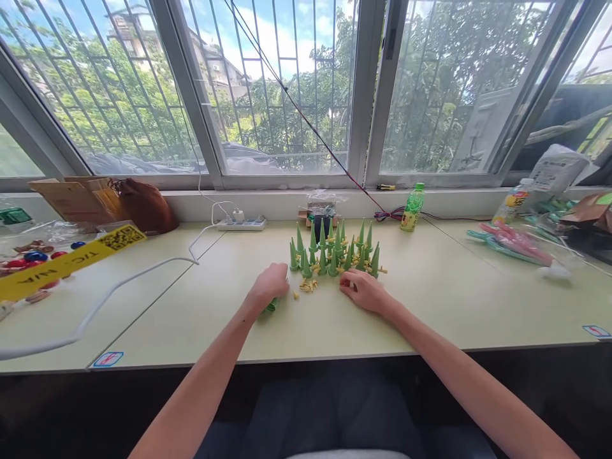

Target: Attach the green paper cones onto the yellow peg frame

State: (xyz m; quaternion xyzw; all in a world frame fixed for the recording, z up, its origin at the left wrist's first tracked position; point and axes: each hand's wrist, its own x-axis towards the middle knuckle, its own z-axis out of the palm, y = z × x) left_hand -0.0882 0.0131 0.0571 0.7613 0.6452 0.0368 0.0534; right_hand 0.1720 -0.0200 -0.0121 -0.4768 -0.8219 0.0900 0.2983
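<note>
Several green cone-shaped pieces [333, 252] stand upright in a cluster on the pale table [430, 306], with small yellow pegs [307, 285] scattered at their front. My left hand [270, 285] is curled shut around a green piece [272, 305] that pokes out below it, just left of the pegs. My right hand [363, 290] rests on the table at the cluster's front right, fingers bent and pinched at a small piece I cannot make out.
A white power strip [241, 224] and its cable [119, 287] run across the left. A green bottle [412, 207] stands on the table at the back by the sill. Yellow tape [67, 261] and coloured beads lie far left; pink and teal tools [511, 243] and bags far right.
</note>
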